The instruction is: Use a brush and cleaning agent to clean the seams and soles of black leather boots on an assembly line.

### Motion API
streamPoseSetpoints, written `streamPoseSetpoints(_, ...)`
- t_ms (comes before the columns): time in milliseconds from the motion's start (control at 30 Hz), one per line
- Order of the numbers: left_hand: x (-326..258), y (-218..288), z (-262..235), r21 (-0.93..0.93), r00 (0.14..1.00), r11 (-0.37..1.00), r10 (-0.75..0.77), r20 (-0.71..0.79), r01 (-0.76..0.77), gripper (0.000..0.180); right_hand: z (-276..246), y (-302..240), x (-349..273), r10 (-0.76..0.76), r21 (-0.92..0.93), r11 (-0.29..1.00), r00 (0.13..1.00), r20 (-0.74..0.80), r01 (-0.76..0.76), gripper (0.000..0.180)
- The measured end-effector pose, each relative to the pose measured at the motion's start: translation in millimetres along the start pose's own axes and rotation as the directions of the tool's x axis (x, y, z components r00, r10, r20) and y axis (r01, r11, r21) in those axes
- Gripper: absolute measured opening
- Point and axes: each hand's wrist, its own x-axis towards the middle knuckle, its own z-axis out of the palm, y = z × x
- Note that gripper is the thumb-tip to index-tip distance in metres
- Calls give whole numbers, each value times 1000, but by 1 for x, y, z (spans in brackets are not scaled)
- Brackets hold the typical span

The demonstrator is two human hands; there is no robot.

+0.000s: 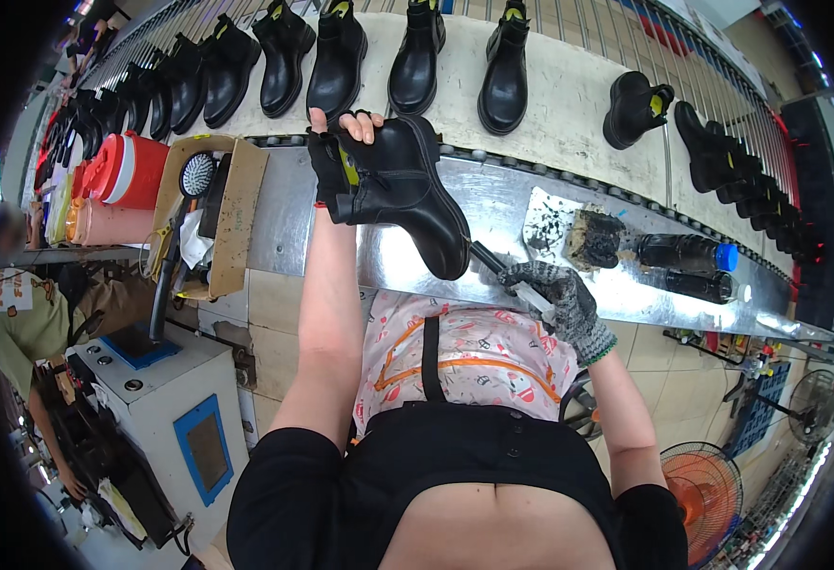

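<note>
My left hand (360,126), bare, grips a black ankle boot (393,180) by its upper. The boot is tilted on its side, toe pointing down and to the right, above a metal ledge (284,214). A grey knitted glove covers my right hand (569,309), which is closed around a slim black pen-like tool (489,258). The tool's tip is at the edge of the boot's toe; whether it touches I cannot tell. Something whitish (536,300) also shows at the gloved fingers. Right of the boot lies a black-stained block (595,239) on a spattered white sheet (542,217).
Several black boots (415,62) line the pale conveyor (569,104). Two dark bottles (669,251) lie at the right. On the left are a cardboard box (246,204) with a black-handled brush (165,285), a red jug (136,171), a grey machine (165,399) and another person (18,328).
</note>
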Motion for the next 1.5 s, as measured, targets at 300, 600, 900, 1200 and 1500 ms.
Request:
streamPoseSetpoints(300, 25, -17, -25, 288, 956, 956, 31, -290, 56, 77, 13, 28, -15, 346, 731, 657, 935, -75, -185, 67)
streamPoseSetpoints(600, 13, -42, -23, 991, 844, 115, 522, -121, 72, 49, 20, 33, -19, 468, 863, 498, 863, -192, -78, 98)
streamPoseSetpoints(900, -6, -24, -8, 974, 871, -200, 492, 8, 104, 55, 10, 47, -24, 619, 894, 448, 725, -301, -11, 70)
streamPoseSetpoints(1200, -49, -19, 17, 931, 839, -316, 543, 20, 183, 85, 9, 46, -24, 539, 790, 613, 735, -412, -7, 60)
streamPoseSetpoints(1500, -91, -24, 71, 926, 842, -277, 534, -72, 255, 82, 7, 56, -23, 560, 716, 694, 679, -475, -72, 55)
